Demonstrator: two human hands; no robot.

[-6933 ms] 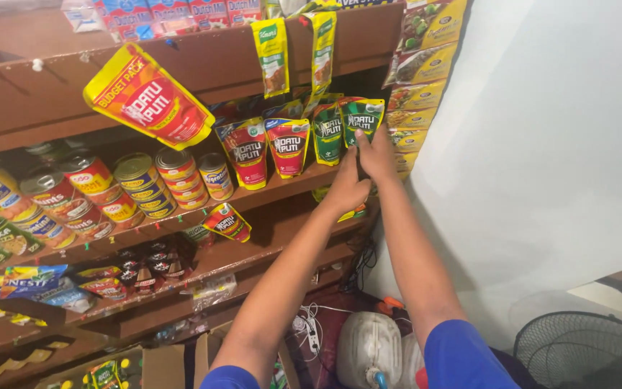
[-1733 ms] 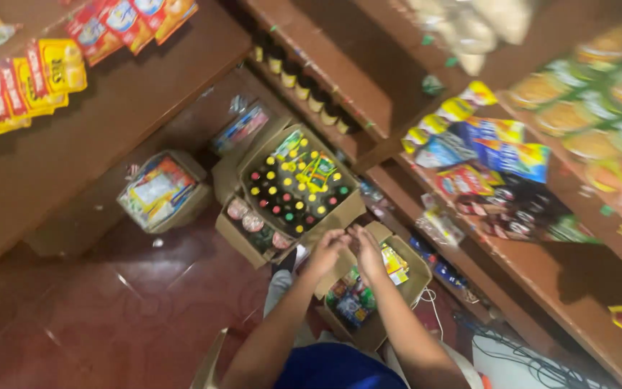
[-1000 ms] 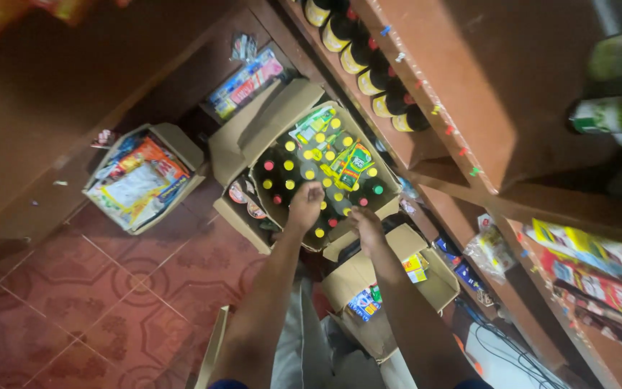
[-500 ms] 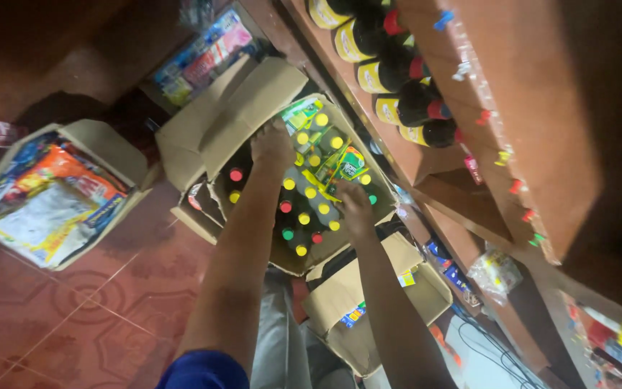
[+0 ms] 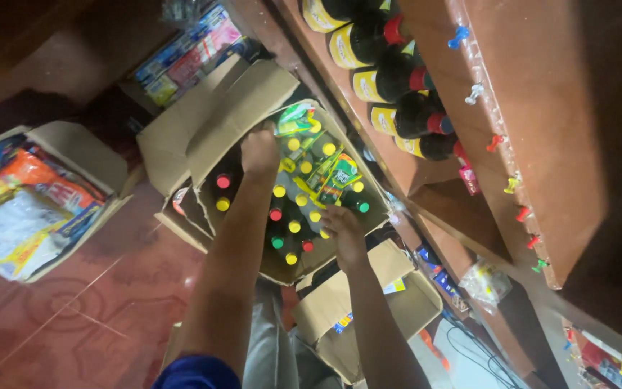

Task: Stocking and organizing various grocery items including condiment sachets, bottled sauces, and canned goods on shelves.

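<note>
Our left hand (image 5: 260, 150) reaches into the open cardboard box (image 5: 203, 133), fingers curled down among the bottles (image 5: 282, 209) with coloured caps; whether it grips one we cannot tell. Our right hand (image 5: 343, 229) rests at the box's near edge, its grip also hidden. Green packets (image 5: 329, 173) lie on the bottles between our hands.

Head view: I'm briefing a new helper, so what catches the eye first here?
The open cardboard box at centre, packed with bottles capped in yellow, red and green, both hands inside: left hand at its far side, right hand at its near edge. Dark bottles line the shelf at upper right; a box of packets sits at left.
</note>
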